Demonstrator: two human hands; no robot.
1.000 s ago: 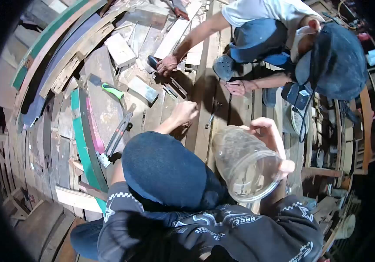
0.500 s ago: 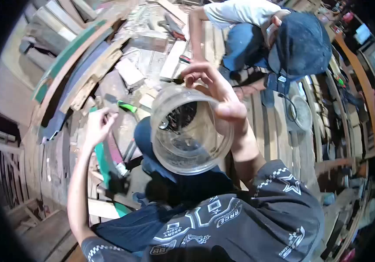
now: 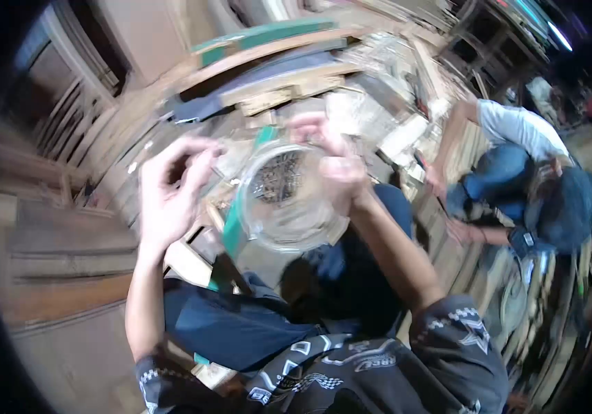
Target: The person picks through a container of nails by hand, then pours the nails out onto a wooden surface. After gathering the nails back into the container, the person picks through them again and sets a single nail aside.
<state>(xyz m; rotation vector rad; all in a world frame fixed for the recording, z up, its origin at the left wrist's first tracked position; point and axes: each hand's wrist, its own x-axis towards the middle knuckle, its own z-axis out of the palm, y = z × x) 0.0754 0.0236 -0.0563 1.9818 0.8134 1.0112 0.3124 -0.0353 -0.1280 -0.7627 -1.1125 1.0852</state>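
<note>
A clear plastic tub (image 3: 292, 222) is tilted toward me, with thin dark pieces that look like nails (image 3: 279, 178) gathered inside. My right hand (image 3: 341, 169) grips the tub by its right side, thumb at the rim. To the left of the tub, apart from it, my left hand (image 3: 172, 190) is raised. Its fingers are curled in toward the thumb in a pinch; whatever is between them is too small and blurred to name.
Beyond the tub lie a stack of boards with a green-edged one (image 3: 268, 40) and scattered wood offcuts. At right a co-worker in a white shirt (image 3: 520, 127) crouches, hands low over planks. A green strip (image 3: 235, 224) stands by my knees.
My view has swung right, so the co-worker now appears farther right and lower. My left hand has risen closer to the camera. The tub stays in my right hand.
</note>
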